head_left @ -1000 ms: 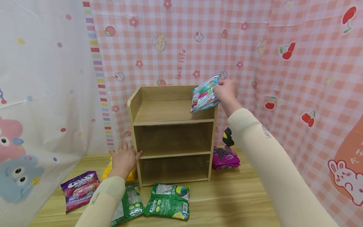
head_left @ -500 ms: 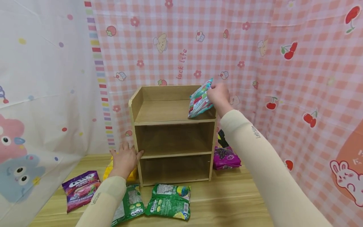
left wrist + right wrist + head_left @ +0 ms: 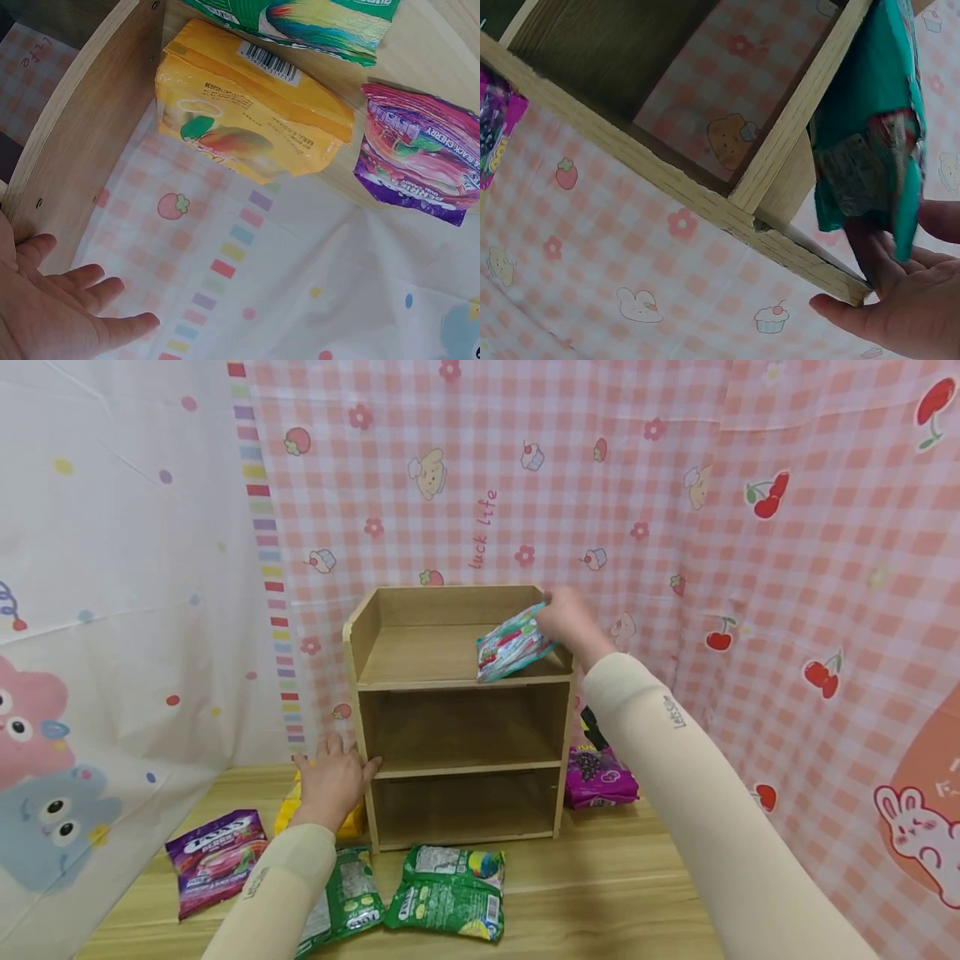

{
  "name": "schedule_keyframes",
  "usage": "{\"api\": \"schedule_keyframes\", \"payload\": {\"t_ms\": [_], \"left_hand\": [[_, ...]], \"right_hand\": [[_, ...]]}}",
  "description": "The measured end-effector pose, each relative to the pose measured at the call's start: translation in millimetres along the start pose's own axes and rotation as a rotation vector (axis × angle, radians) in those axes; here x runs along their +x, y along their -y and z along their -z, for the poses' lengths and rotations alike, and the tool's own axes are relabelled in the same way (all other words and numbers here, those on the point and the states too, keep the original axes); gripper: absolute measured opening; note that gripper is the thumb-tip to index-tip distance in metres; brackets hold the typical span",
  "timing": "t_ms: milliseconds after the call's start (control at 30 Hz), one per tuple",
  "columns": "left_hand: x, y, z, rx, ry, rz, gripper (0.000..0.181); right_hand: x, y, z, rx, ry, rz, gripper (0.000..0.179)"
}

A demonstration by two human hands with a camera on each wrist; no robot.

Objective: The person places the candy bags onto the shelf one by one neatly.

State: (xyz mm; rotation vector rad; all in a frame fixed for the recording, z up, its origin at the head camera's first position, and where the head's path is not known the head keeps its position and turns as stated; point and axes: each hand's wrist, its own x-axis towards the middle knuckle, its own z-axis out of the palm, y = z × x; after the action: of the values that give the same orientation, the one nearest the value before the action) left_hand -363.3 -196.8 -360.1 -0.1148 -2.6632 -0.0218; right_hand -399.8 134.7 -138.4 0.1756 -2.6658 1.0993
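My right hand (image 3: pixel 572 620) pinches the right end of a teal candy bag (image 3: pixel 513 643) with red and green print. The bag lies tilted over the right part of the top tier of a wooden shelf (image 3: pixel 463 772); its lower left corner is near the tier's front edge. In the right wrist view, thumb and fingers are on either side of the teal bag (image 3: pixel 862 142), and one finger is by the shelf's side edge. My left hand (image 3: pixel 330 783) touches the shelf's left side with its fingers spread, holding nothing. Behind it sits a yellow bag (image 3: pixel 247 112) with a mango picture.
Two green candy bags (image 3: pixel 450 893) lie before the shelf on the wooden table (image 3: pixel 600 885), the left one partly behind my sleeve. A purple berry bag (image 3: pixel 217 862) is at the left. A grape-print purple bag (image 3: pixel 600 777) rests against the shelf's right side. Patterned curtains surround the table.
My right hand has moved left and down with the teal bag, from above the shelf's right side onto the top tier. My left hand has stayed on the shelf's side.
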Motion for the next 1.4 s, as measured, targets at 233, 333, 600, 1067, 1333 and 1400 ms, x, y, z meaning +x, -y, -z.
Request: {"api": "schedule_keyframes", "payload": {"t_ms": [233,333,600,1067,1333,1400], "left_hand": [[-0.1,-1.0,-0.5,0.003,0.016,0.000,0.055],[0.1,-0.9,0.3,0.002,0.018,0.003,0.056],[0.9,-0.5,2.5,-0.006,0.016,0.012,0.057],[1.8,0.4,0.0,-0.036,0.022,0.022,0.059],[1.6,-0.4,0.7,-0.030,0.033,0.018,0.058],[1.7,-0.2,0.8,-0.029,0.036,0.019,0.058]], "right_hand": [[-4.9,1,-5,-0.070,0.005,0.027,0.057],[-5.7,1,-5,-0.140,-0.018,0.075,0.054],[-9.9,1,-5,-0.333,0.010,0.240,0.044],[-39.3,-6,-24,-0.564,0.016,0.535,0.047],[-54.6,-18,-40,-0.674,-0.039,0.609,0.046],[-56.6,-21,-42,-0.678,-0.063,0.627,0.045]]}}
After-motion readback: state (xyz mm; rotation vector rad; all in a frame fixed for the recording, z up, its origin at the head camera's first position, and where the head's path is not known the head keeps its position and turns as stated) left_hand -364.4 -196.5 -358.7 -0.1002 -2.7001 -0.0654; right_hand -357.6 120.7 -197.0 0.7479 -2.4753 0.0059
